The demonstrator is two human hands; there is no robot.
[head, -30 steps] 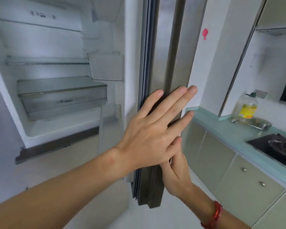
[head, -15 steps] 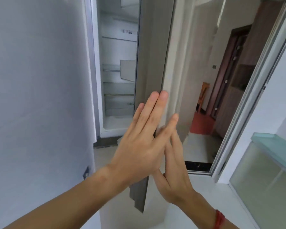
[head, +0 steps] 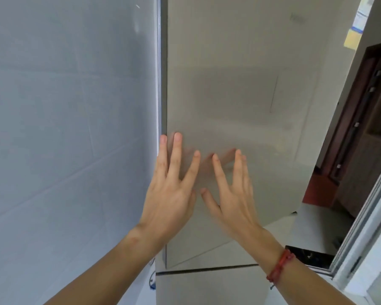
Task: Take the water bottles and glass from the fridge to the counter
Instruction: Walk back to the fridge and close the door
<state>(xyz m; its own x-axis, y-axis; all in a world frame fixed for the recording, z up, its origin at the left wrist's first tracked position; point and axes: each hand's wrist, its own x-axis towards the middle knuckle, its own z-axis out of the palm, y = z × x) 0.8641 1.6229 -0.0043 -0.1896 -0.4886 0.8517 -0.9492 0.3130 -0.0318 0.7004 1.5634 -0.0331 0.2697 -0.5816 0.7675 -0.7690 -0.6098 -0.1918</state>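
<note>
On the right fridge door [head: 240, 84], left hand [head: 171, 190] and right hand [head: 233, 194] press flat, fingers spread, empty. Risk: fingertips near the seam may get pinched.

We see soft, even daylight; a bright strip of light [head: 160, 73] glows between the doors. The fridge door [head: 240, 84] faintly mirrors our fingers [head: 177, 150]. Our right hand [head: 231, 194] is slightly blurred, and straight lines bend near the frame edges.
</note>
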